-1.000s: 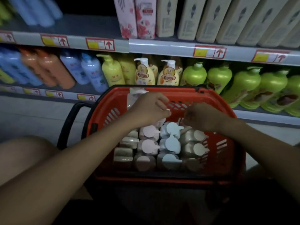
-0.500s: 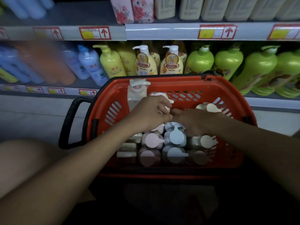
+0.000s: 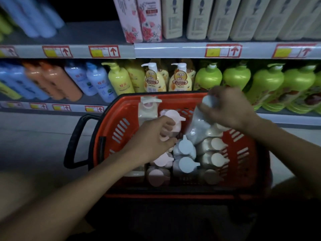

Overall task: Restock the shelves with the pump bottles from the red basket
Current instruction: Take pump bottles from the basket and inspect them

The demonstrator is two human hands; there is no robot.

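Note:
A red basket (image 3: pixel 111 133) with a black handle (image 3: pixel 74 141) stands on the floor before the shelves, packed with several pump bottles with pink, pale blue and cream caps. My right hand (image 3: pixel 227 108) grips a pale blue pump bottle (image 3: pixel 198 126) by its top, lifted partly out of the basket and tilted. My left hand (image 3: pixel 154 138) holds a pink-capped pump bottle (image 3: pixel 172 119) inside the basket. A cream bottle (image 3: pixel 147 108) stands taller at the basket's far side.
The lower shelf (image 3: pixel 97 100) behind the basket carries blue, orange, yellow and green pump bottles (image 3: pixel 206 79). The upper shelf (image 3: pixel 173 51) holds pink floral and cream boxes (image 3: pixel 172 18); its left part shows bare shelf. Grey floor lies to the basket's left.
My right hand has risen to the right with the pale blue bottle coming out of the basket. My left hand stays among the pink-capped bottles. The view has tilted slightly.

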